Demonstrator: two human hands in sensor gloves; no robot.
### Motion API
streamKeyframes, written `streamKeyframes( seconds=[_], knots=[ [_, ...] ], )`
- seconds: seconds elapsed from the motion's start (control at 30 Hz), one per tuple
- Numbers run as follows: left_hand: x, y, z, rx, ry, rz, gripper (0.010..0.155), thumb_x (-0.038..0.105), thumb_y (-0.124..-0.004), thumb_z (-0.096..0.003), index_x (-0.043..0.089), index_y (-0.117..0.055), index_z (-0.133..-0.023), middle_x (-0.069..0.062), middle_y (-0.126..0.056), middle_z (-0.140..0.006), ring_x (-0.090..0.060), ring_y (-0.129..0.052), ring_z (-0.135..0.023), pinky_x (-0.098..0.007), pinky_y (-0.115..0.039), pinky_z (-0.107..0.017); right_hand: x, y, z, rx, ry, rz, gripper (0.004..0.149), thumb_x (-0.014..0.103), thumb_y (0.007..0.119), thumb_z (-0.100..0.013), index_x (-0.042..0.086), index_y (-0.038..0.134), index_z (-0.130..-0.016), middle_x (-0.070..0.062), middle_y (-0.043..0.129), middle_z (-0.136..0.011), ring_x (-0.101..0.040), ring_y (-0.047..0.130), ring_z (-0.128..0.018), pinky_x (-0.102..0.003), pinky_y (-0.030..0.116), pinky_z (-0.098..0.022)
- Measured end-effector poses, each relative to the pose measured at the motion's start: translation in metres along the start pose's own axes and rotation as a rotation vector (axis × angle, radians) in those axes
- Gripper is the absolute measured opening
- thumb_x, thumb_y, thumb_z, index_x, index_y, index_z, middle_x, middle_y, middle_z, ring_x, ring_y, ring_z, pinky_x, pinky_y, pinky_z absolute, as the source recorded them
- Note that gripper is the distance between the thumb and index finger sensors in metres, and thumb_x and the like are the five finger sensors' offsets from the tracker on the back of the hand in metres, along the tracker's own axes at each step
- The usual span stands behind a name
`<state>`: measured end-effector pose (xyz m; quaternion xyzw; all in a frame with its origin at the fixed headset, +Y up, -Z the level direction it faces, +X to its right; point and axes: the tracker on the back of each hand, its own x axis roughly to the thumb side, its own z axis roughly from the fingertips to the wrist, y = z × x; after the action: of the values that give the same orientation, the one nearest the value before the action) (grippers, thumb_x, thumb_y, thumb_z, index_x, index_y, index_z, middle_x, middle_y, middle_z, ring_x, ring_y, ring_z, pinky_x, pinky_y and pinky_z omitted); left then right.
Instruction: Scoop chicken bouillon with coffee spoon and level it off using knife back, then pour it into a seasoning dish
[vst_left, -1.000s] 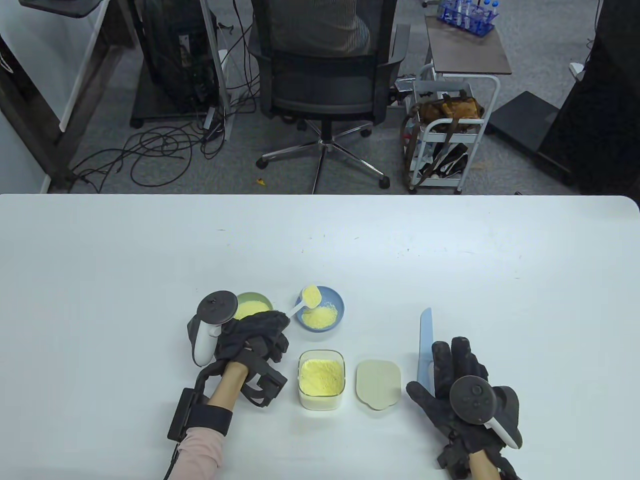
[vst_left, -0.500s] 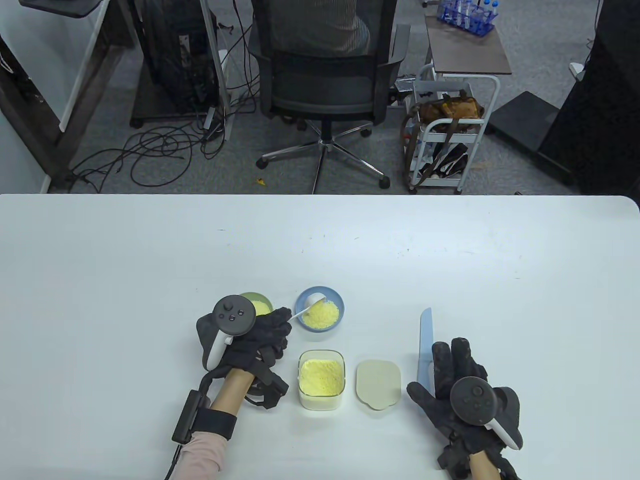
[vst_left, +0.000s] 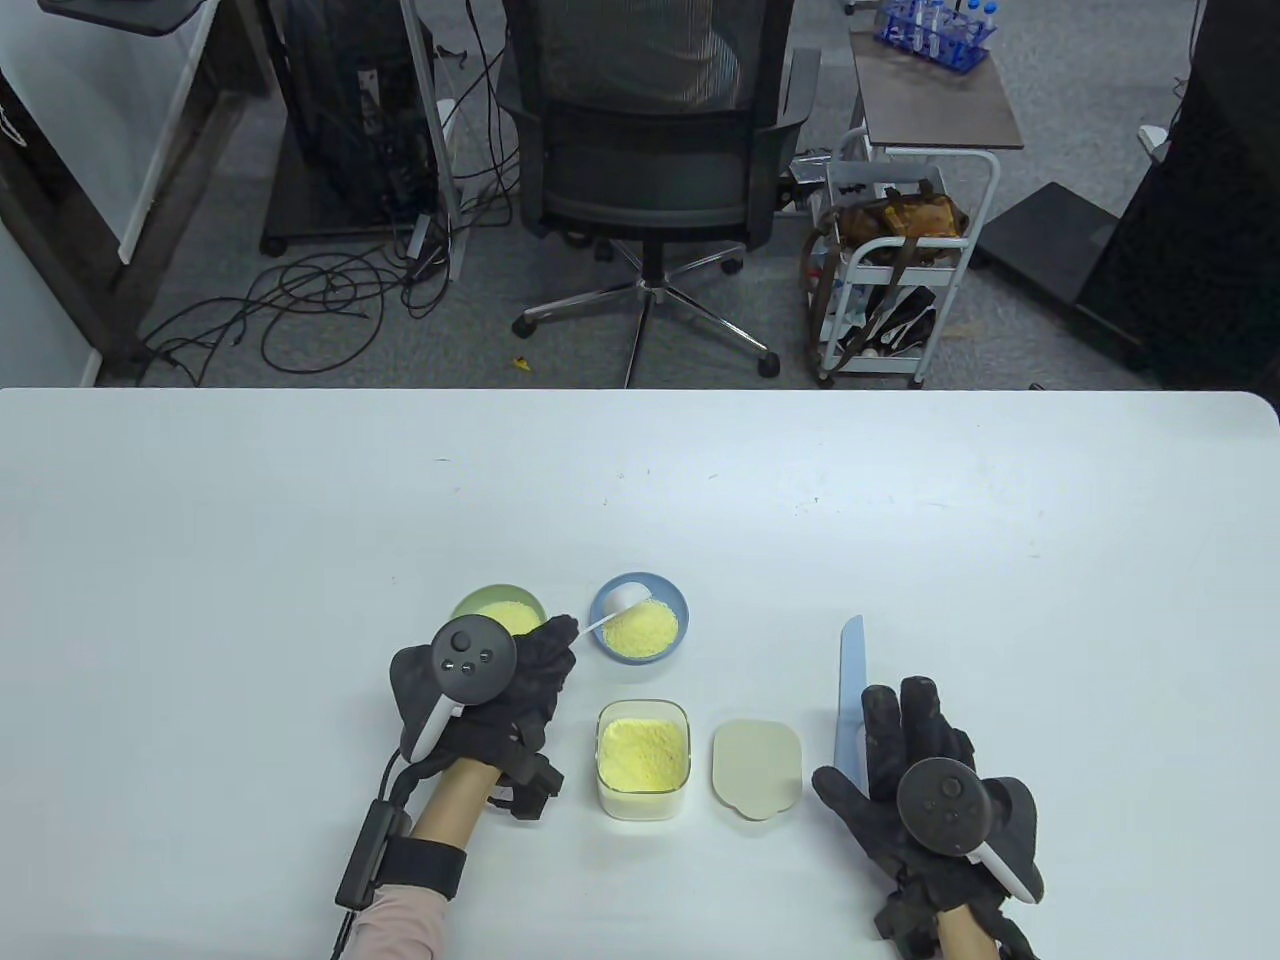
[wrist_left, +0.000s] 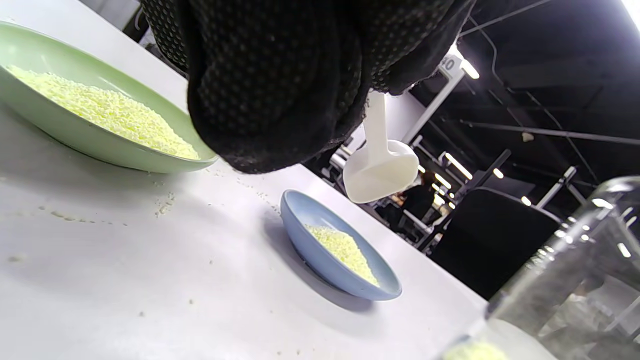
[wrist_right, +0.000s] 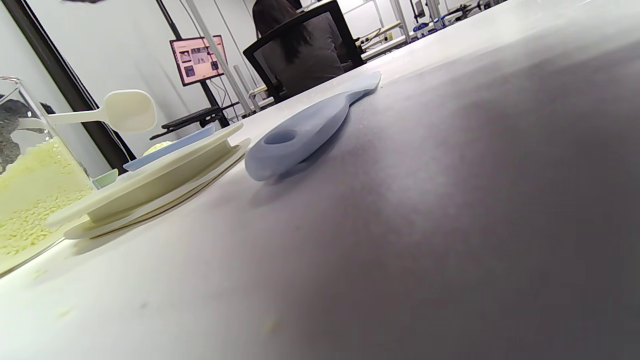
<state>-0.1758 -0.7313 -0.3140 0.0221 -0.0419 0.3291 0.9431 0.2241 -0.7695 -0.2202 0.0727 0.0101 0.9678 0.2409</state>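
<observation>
From above, our left hand (vst_left: 500, 680) pinches the spoon (vst_left: 622, 600), turned over above the blue dish (vst_left: 675, 600); our right hand (vst_left: 905, 770) lies flat on the knife (vst_left: 851, 665). At the left wrist, bouillon (wrist_left: 345, 247) sits in that dish. At the right wrist, the knife lies on the bench (wrist_right: 450, 200).

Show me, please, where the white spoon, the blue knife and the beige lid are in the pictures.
white spoon (wrist_left: 382, 175), left wrist view, on the underside of its bowl.
blue knife (vst_left: 850, 665), table view, on the flat of its blade.
beige lid (vst_left: 757, 765), table view, on the middle of its top.
</observation>
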Motion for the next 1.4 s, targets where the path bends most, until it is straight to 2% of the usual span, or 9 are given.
streamKeyframes(
  seconds=[0.33, 0.5, 0.73, 0.83, 0.93, 1.07, 1.2, 1.3, 1.4],
  knots=[
    [-0.007, 0.023, 0.021, 0.019, 0.032, 0.117, 0.045, 0.03, -0.085, -0.0421, 0.008, -0.083, -0.081, -0.01, -0.103, -0.043, -0.012, -0.102, -0.017, -0.04, -0.076, -0.051, 0.002, 0.001, 0.001, 0.001, -0.017, 0.01, 0.084, 0.058, 0.062, -0.051, 0.02, 0.006, -0.101, -0.021, -0.012, -0.105, -0.06, 0.02, -0.098, -0.074, 0.01, -0.067],
    [-0.022, 0.037, 0.043, 0.012, 0.104, 0.279, 0.045, 0.03, -0.081, -0.0448, -0.003, -0.084, -0.075, -0.011, -0.104, -0.035, -0.01, -0.099, -0.005, -0.038, -0.079, -0.044, 0.003, 0.001, 0.002, 0.0, -0.022, 0.01, 0.084, 0.057, 0.062, -0.051, 0.02, 0.006, -0.101, -0.021, -0.012, -0.105, -0.06, 0.02, -0.098, -0.074, 0.01, -0.067],
    [-0.047, 0.054, 0.073, 0.017, 0.145, 0.413, 0.045, 0.033, -0.077, -0.0462, -0.006, -0.087, -0.065, -0.01, -0.102, -0.024, -0.009, -0.095, 0.004, -0.036, -0.081, -0.039, 0.005, 0.002, 0.003, 0.0, -0.032, 0.019, 0.084, 0.057, 0.062, -0.051, 0.02, 0.006, -0.101, -0.021, -0.012, -0.105, -0.06, 0.02, -0.098, -0.074, 0.01, -0.067],
    [-0.052, 0.054, 0.084, -0.026, 0.15, 0.523, 0.044, 0.036, -0.074, -0.0466, -0.003, -0.092, -0.053, -0.009, -0.101, -0.018, -0.009, -0.093, 0.007, -0.036, -0.081, -0.036, 0.005, 0.002, 0.004, 0.0, -0.034, 0.023, 0.084, 0.057, 0.061, -0.051, 0.02, 0.005, -0.101, -0.021, -0.012, -0.105, -0.06, 0.02, -0.098, -0.074, 0.01, -0.067],
    [-0.055, 0.051, 0.094, -0.091, 0.131, 0.612, 0.044, 0.037, -0.073, -0.0468, -0.001, -0.094, -0.048, -0.008, -0.1, -0.016, -0.008, -0.092, 0.009, -0.036, -0.082, -0.035, 0.007, 0.003, 0.004, 0.002, -0.043, 0.031, 0.084, 0.058, 0.061, -0.051, 0.02, 0.006, -0.101, -0.021, -0.012, -0.105, -0.059, 0.021, -0.098, -0.074, 0.01, -0.067],
    [-0.062, 0.043, 0.103, -0.113, 0.111, 0.685, 0.044, 0.039, -0.072, -0.0473, 0.001, -0.094, -0.046, -0.006, -0.099, -0.015, -0.007, -0.092, 0.009, -0.036, -0.082, -0.035, 0.013, 0.006, 0.005, 0.016, -0.064, 0.057, 0.084, 0.059, 0.061, -0.051, 0.019, 0.005, -0.101, -0.022, -0.011, -0.105, -0.06, 0.021, -0.098, -0.074, 0.011, -0.067],
    [-0.067, 0.035, 0.107, -0.115, 0.095, 0.764, 0.044, 0.039, -0.072, -0.0474, 0.001, -0.094, -0.046, -0.006, -0.099, -0.015, -0.008, -0.092, 0.009, -0.036, -0.082, -0.035, 0.033, 0.008, 0.009, 0.007, -0.138, 0.085, 0.085, 0.06, 0.061, -0.051, 0.017, 0.008, -0.102, -0.025, -0.007, -0.106, -0.06, 0.025, -0.097, -0.075, 0.015, -0.066],
    [-0.064, 0.034, 0.106, -0.137, 0.068, 0.767, 0.044, 0.04, -0.071, -0.0476, 0.002, -0.094, -0.047, -0.005, -0.099, -0.016, -0.007, -0.093, 0.008, -0.035, -0.082, -0.036, 0.054, 0.004, 0.01, 0.014, -0.201, 0.137, 0.087, 0.061, 0.062, -0.05, 0.015, 0.011, -0.103, -0.027, -0.002, -0.107, -0.062, 0.029, -0.096, -0.075, 0.017, -0.065],
    [-0.061, 0.031, 0.108, -0.144, 0.048, 0.762, 0.044, 0.04, -0.071, -0.0472, 0.003, -0.094, -0.046, -0.005, -0.099, -0.015, -0.007, -0.092, 0.009, -0.035, -0.082, -0.036, 0.087, -0.002, 0.005, 0.076, -0.265, 0.171, 0.089, 0.062, 0.064, -0.05, 0.014, 0.012, -0.104, -0.027, 0.0, -0.109, -0.062, 0.027, -0.097, -0.075, 0.016, -0.066]
  ],
)
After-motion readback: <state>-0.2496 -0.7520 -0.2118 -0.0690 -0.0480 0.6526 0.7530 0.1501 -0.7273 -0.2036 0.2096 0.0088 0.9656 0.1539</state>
